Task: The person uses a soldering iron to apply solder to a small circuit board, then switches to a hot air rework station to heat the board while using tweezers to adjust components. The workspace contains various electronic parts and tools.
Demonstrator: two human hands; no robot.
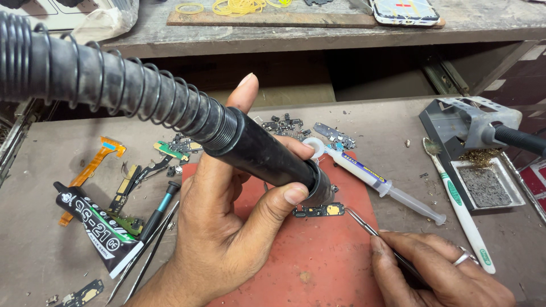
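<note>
Here the left hand wraps its grip around the black barrel of a hot-air wand, index finger stretched up behind the barrel, thumb pressed across its front. The wand's ribbed, spring-wound hose climbs away to the upper left. The nozzle end points down at a small dark circuit board with gold pads, which lies on a red-orange mat on the grey worktop.

The right hand, a ring on one finger, pinches a pair of slim metal tweezers; their tips reach the right end of the board, and the grip is closed on the tweezers' shaft.

Just beyond the nozzle a clear syringe with a white cap lies slanting across the mat's upper right corner. Right of it lies a white toothbrush with green markings, and beyond that a grey iron stand with a tray holding a dark sponge.

Left of the mat lie a black squeezed glue tube, a black-handled screwdriver, an orange flex cable and several small boards and connector scraps. More dark parts are scattered behind the mat. On the shelf above lie yellow rubber bands and a phone.
</note>
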